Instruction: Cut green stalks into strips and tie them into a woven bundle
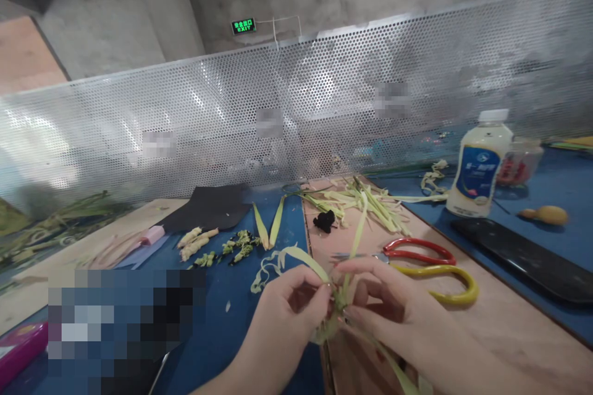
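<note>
Pale green leaf strips [354, 244] come together between my two hands, their ends sticking up and trailing down to the right. My left hand [290, 315] pinches the bundle from the left, thumb and forefinger closed on a strip. From the right, my right hand [389, 302] grips the same strips near their crossing point, fingers bent. The exact weave there is partly hidden by my fingers. Just behind my right hand lie scissors [419, 251] with one red and one yellow handle. A thin curly strip [264, 271] hangs beside my left hand.
Loose leaf strips [375, 203] and a black clump [324, 221] lie on the board. Small woven pieces [241, 247] and a black sheet [208, 207] are at left. A bottle [479, 166], a black phone-like slab [523, 259] and a small gourd [549, 216] stand right. A perforated metal screen [222, 117] closes the back.
</note>
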`<state>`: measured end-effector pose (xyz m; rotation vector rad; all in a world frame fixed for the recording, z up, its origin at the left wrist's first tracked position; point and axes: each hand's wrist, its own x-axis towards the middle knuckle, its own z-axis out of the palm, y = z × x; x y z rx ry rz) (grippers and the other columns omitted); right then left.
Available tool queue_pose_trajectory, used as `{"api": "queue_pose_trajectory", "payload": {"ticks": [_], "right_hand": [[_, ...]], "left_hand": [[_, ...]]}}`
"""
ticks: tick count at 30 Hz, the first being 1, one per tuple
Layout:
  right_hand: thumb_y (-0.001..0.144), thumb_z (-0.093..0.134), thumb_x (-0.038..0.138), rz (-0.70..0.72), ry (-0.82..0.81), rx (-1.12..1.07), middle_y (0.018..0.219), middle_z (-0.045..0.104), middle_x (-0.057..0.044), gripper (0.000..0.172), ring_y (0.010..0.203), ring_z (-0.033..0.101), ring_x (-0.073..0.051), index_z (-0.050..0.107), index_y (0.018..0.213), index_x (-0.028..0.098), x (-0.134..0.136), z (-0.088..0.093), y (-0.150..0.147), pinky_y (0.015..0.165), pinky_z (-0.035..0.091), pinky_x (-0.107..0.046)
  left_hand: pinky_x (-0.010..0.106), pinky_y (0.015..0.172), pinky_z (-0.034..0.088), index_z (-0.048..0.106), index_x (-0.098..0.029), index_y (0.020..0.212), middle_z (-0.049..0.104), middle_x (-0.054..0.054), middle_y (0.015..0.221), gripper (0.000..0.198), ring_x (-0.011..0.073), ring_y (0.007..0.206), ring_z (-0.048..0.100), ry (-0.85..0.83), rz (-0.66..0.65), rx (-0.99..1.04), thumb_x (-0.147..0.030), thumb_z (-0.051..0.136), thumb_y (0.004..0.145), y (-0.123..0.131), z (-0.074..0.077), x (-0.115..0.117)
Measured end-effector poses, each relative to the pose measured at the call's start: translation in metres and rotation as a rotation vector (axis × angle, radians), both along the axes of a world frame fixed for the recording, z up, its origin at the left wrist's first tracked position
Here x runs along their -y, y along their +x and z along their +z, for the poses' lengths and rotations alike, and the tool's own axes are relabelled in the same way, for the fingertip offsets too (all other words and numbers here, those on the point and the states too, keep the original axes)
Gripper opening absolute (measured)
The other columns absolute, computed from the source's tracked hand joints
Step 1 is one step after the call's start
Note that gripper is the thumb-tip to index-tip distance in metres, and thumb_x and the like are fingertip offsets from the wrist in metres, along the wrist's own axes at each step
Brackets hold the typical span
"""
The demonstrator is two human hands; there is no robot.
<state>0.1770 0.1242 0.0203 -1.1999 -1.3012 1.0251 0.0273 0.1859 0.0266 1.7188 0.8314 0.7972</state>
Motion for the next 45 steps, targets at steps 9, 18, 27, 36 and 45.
{"api": "queue_pose_trajectory", "payload": {"ticks": [9, 18, 27, 36, 45], "right_hand": [[0.074, 0.057, 0.017, 0.069, -0.084, 0.024, 0.064, 0.052, 0.006, 0.045, 0.063, 0.057, -0.01, 0.049, 0.118, 0.024, 0.004, 0.006, 0.0, 0.06, 0.048, -0.02], [0.075, 0.058, 0.026, 0.075, -0.12, 0.061, 0.072, 0.058, 0.003, 0.066, 0.073, 0.06, -0.015, 0.034, 0.136, 0.03, 0.01, -0.002, -0.005, 0.07, 0.051, -0.026], [0.077, 0.057, 0.026, 0.173, -0.114, -0.069, 0.085, 0.064, 0.0, 0.07, 0.087, 0.063, -0.017, 0.026, 0.14, 0.03, 0.013, -0.006, -0.008, 0.08, 0.052, -0.03], [0.076, 0.058, 0.024, 0.161, -0.065, 0.06, 0.083, 0.066, 0.001, 0.069, 0.081, 0.063, -0.017, 0.03, 0.139, 0.033, 0.014, -0.006, -0.003, 0.077, 0.052, -0.029], [0.073, 0.06, 0.032, 0.128, -0.121, -0.034, 0.081, 0.063, 0.0, 0.072, 0.078, 0.062, -0.015, 0.031, 0.139, 0.029, 0.011, -0.006, -0.005, 0.07, 0.052, -0.025]], "left_hand": [[0.02, 0.057, 0.033, 0.042, -0.019, 0.071, 0.042, -0.005, 0.064, 0.019, 0.0097, 0.06, 0.041, 0.099, -0.021, -0.044, -0.028, 0.038, 0.087, -0.003, -0.003, 0.005], [0.023, 0.061, 0.036, 0.039, -0.02, 0.077, 0.043, -0.002, 0.069, 0.02, 0.0114, 0.063, 0.043, 0.289, 0.034, -0.147, -0.029, 0.029, 0.091, -0.002, -0.006, 0.01], [0.023, 0.052, 0.034, 0.036, -0.022, 0.075, 0.038, -0.004, 0.063, 0.023, 0.0112, 0.054, 0.04, 0.413, 0.071, -0.128, -0.03, 0.023, 0.092, -0.004, -0.011, 0.009], [0.022, 0.047, 0.027, 0.036, -0.022, 0.078, 0.035, -0.006, 0.057, 0.018, 0.0097, 0.047, 0.038, 0.455, 0.006, -0.262, -0.026, 0.025, 0.092, -0.011, -0.002, 0.009], [0.024, 0.047, 0.024, 0.035, -0.023, 0.078, 0.038, -0.006, 0.052, 0.018, 0.0114, 0.044, 0.039, 0.438, 0.045, -0.319, -0.03, 0.025, 0.092, -0.016, -0.007, 0.006]]}}
